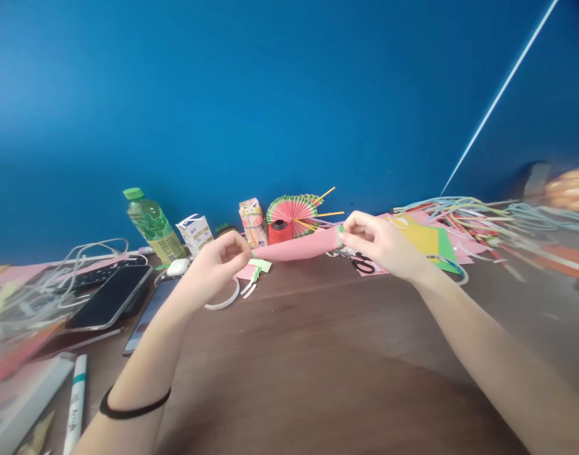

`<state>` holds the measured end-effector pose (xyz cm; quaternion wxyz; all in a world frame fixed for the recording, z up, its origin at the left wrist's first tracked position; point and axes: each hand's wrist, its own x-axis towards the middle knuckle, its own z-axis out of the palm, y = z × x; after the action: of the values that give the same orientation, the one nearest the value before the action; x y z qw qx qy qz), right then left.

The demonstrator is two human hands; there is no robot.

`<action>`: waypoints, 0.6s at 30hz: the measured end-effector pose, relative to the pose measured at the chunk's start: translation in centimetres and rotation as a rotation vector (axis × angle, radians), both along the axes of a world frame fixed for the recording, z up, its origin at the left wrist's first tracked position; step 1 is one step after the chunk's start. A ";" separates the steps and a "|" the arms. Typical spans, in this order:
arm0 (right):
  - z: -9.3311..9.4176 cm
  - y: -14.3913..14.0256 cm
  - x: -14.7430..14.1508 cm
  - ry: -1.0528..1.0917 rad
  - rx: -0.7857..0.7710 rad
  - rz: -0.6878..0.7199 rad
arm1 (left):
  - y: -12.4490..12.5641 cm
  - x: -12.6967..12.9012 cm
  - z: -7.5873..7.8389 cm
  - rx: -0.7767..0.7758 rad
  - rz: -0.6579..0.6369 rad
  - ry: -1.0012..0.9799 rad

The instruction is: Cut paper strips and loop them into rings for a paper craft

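Note:
My left hand and my right hand hold a pink paper strip between them, stretched above the brown table. Each hand pinches one end with fingertips. A small green piece shows at the right end of the strip, under my right thumb. A black band circles my left wrist. Just below my left hand lie small pink and green paper scraps and a white curved strip.
Left: a green bottle, a small carton, phones, white cables, a marker. Behind the strip: a folded paper fan, a red tape roll, scissors. Right: coloured sheets and paper strips. Blue wall behind.

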<state>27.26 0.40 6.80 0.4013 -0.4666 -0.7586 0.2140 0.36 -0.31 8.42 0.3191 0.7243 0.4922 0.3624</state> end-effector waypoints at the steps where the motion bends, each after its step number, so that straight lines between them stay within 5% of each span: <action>1: 0.2 -0.4 -0.1 0.004 0.066 -0.014 | -0.2 0.0 0.2 0.046 0.005 -0.012; 5: 0.9 -1.6 -0.2 0.002 0.211 0.020 | -1.0 -0.3 1.1 0.128 -0.002 -0.023; 9: 0.4 -1.1 -0.4 -0.026 0.137 0.083 | -0.6 -0.8 1.0 0.092 -0.016 0.025; 18: -5.0 3.1 -0.8 -0.415 -0.238 0.267 | 2.1 -0.7 -3.8 -0.190 -0.187 0.644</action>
<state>26.42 3.50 1.80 0.1479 -0.4402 -0.8489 0.2524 -0.38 1.78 4.66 0.2451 0.8104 0.5308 0.0373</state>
